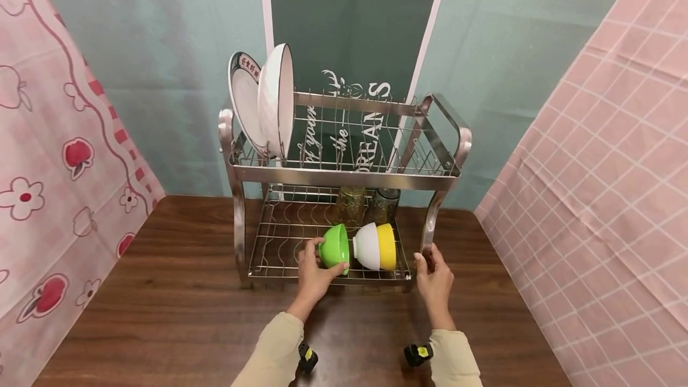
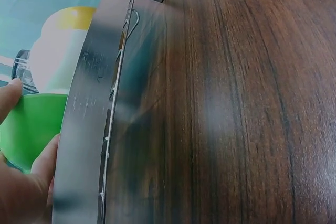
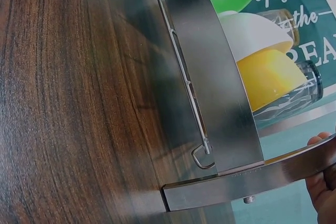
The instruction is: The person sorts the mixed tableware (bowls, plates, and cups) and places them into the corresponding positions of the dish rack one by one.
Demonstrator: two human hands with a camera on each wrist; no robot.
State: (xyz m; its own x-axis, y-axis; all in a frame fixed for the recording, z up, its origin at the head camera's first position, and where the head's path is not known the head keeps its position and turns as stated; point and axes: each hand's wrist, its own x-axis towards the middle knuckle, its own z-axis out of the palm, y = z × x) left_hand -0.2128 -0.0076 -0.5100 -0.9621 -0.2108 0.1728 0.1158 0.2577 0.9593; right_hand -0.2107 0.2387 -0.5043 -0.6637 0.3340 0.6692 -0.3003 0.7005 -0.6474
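On the lower shelf of a two-tier metal dish rack (image 1: 344, 180), my left hand (image 1: 317, 273) grips a green bowl (image 1: 334, 248), thumb at its rim and fingers behind it. The bowl is tipped on its side, its mouth facing right. Just right of it, a white bowl (image 1: 367, 247) and a yellow bowl (image 1: 386, 247) stand nested on their sides. My right hand (image 1: 436, 282) holds the rack's front right leg (image 1: 430, 226) low down, also seen in the right wrist view with the fingers (image 3: 317, 182) around the metal.
Behind the bowls stand an amber glass (image 1: 350, 205) and a clear dark glass (image 1: 384, 205). The upper tier bears a rimmed plate (image 1: 246, 100) and a large white bowl (image 1: 275, 100) at its left end. Rack and hands are over a brown wooden table (image 1: 177, 321), with curtains (image 1: 596, 166) around it.
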